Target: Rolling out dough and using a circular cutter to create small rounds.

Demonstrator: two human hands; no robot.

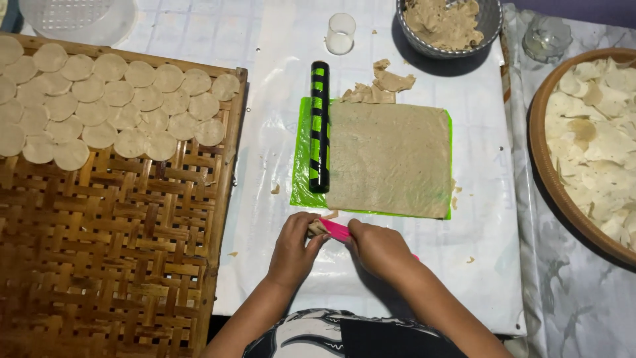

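Observed from beside the table: the person's right hand (377, 246) is closed around a pink flat scraper (336, 230), fingers pressed together over its far end. The left hand (295, 246) pinches a small lump of beige dough trimmings (317, 228) against the scraper's free tip. Both hands sit just below the near edge of the rolled dough sheet (389, 159), which lies flat on a green plastic sheet (301, 179). A black rolling pin (319, 126) rests along the left edge of the dough, and loose dough offcuts (379, 86) lie just beyond its far edge.

Assessment: the step in hand appears to be stripping trimmed dough off the blade. To do it cleanly, the left fingers should draw along the blade away from the right hand, with the scraper kept low and clear of the sheet so the trimmed edge is not dented.

Surroundings: cut dough discs (106, 99) lie in rows on a woven bamboo tray (119, 252) to the left; a metal bowl of dough (448, 26) and a clear cup (340, 33) stand at the far side; a round basket of dried pieces (540, 152) sits to the right.
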